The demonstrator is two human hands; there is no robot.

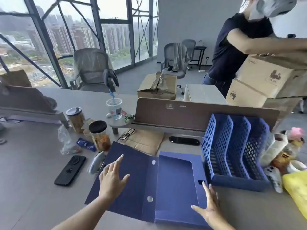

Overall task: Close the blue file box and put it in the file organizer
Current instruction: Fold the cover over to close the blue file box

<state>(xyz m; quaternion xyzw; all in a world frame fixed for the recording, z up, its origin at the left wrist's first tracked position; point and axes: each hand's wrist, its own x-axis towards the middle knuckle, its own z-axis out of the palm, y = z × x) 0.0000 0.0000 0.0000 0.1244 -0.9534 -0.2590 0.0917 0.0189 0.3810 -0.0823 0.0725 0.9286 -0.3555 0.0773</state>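
The blue file box (174, 183) lies open and flat on the desk in front of me, its lid flap (132, 171) spread out to the left. My left hand (113, 176) rests flat on the lid flap with fingers apart. At the box's right edge my right hand (210, 208) lies open, fingers pointing up toward the small slot. The blue lattice file organizer (232, 156) stands upright just right of the box, with three empty slots.
A black phone (69, 170), jars (99, 135), a plastic cup (114, 108), glasses (127, 134) and brown paper lie behind and left. A desk divider (199, 113) runs behind the organizer. Toys and a yellow item (297, 190) crowd the right. Another person carries cardboard boxes (262, 80) beyond.
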